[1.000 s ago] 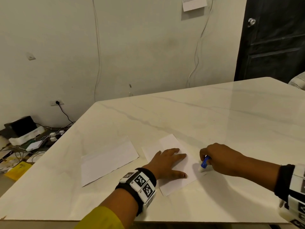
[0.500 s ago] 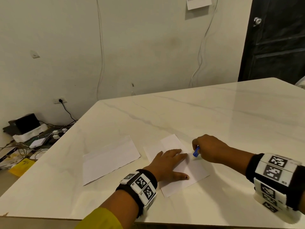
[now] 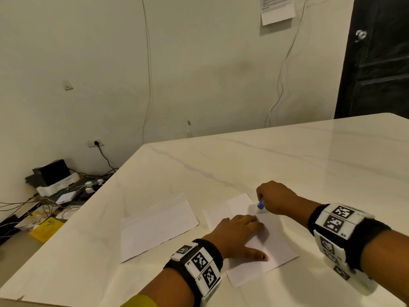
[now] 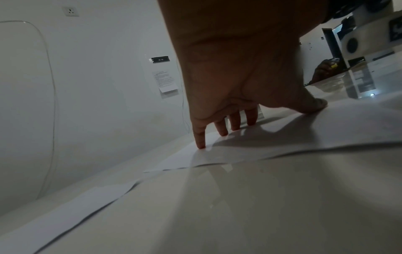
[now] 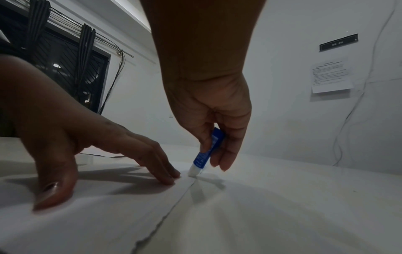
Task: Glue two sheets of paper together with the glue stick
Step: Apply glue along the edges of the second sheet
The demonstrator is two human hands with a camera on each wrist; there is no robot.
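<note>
Head view: two paper sheets (image 3: 158,224) (image 3: 274,244), one glue stick (image 3: 260,204).

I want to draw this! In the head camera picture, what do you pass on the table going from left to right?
Loose sheet of paper → left hand pressing flat on the second sheet → blue glue stick → right hand gripping it.

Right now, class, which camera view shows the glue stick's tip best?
The right wrist view: the glue stick fills it, white tip down at the sheet's edge. The head view shows it small in the right hand; the left wrist view hides it.
</note>
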